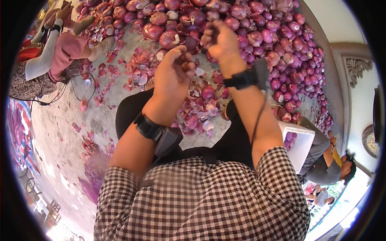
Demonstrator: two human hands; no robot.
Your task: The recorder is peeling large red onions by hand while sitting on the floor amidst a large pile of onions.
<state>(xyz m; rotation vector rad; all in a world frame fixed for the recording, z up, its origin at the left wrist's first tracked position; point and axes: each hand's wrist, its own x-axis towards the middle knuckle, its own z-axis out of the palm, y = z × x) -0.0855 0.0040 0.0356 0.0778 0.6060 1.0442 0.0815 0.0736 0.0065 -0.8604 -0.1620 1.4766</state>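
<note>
We are holding our left hand (pixel 175 72) with its thumb and fingers curled close and our right hand (pixel 222 42) with its fingers bent inward; whether either is gripping anything, we cannot tell. Heaped red onions (pixel 267 37) are lying just beyond both hands, and loose skins (pixel 192 120) are littering the grey floor (pixel 56 128) beneath.

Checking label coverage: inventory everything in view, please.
Round onions: uncountable, red-purple, heaped top to right
Papery onion skins: uncountable, pink-purple, centre and left
Rough concrete floor: one, grey, underneath
Angular box: one, white, right of lap
Striped sheeting: count unclear, red-white-blue, far left
Carved wall panel: one, cream, far right
Other people: at least three, mixed clothing, left and right
Wrist straps: two, black, person's wrists
Checked shirt: one, brown-white, bottom centre
Trousers: one pair, black, lap
Left fingers: one set, bare, upper centre
Right fingers: one set, bare, upper centre
</note>
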